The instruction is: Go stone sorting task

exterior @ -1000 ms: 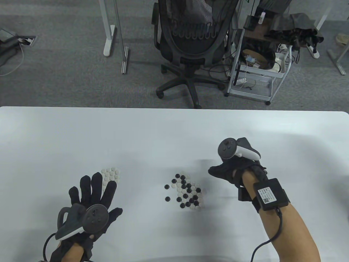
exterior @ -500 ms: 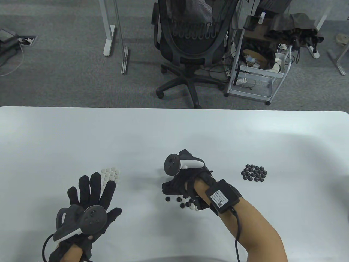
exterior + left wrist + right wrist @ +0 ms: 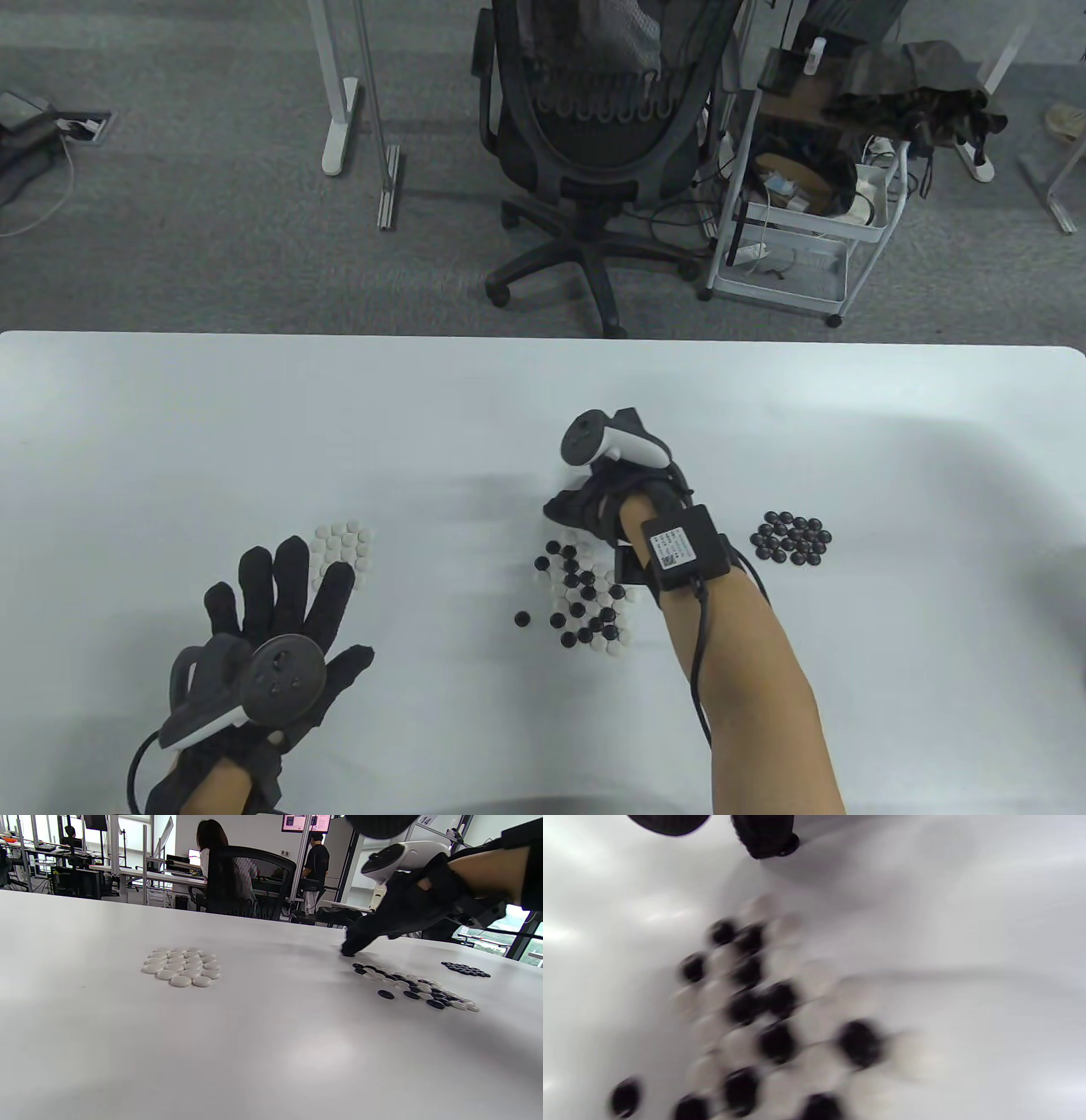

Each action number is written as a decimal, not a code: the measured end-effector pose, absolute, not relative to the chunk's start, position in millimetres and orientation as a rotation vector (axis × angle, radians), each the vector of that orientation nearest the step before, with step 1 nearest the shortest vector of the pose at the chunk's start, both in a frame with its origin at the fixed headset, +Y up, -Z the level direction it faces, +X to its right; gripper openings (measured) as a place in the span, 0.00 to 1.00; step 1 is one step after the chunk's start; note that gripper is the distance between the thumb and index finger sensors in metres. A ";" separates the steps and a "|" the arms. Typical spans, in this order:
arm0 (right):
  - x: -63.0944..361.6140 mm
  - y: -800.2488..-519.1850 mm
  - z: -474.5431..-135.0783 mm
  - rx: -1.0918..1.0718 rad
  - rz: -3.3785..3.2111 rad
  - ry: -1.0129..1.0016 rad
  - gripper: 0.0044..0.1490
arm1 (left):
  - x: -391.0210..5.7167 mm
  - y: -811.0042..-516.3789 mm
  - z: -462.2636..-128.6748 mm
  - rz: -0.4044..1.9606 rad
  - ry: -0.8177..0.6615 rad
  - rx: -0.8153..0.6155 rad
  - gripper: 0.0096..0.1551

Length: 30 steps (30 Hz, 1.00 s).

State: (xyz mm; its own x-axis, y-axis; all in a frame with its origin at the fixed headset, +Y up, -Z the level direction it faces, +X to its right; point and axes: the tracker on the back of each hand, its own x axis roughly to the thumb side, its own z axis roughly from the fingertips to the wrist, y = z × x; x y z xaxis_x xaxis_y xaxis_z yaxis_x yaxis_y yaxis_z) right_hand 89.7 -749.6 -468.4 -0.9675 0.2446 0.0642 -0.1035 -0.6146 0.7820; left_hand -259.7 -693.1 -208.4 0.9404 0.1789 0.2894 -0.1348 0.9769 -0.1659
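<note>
At the middle of the white tabletop lies a mixed heap of black and white stones — one black stone sits apart at its left. Just beyond the heap hangs the right hand, fingers curled downward; whether it pinches a stone I cannot tell. Left hand lies flat, fingers spread — beside the white stones. Black stones cluster at right.

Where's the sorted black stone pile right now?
In the table view the black pile lies on the table's right side, just right of the right hand's wrist box and well clear of the mixed pile.
</note>
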 end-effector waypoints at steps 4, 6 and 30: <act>166.8 -745.7 -479.1 -0.033 2.642 1.292 0.43 | -262.3 -691.3 -209.0 0.168 -0.304 -0.134 0.46; 200.4 -745.7 -476.0 -0.124 2.632 1.261 0.43 | -262.2 -691.2 -209.4 0.167 -0.306 -0.133 0.46; 244.6 -723.1 -456.7 -0.152 2.606 1.165 0.44 | -258.8 -695.8 -214.1 0.151 -0.296 -0.169 0.46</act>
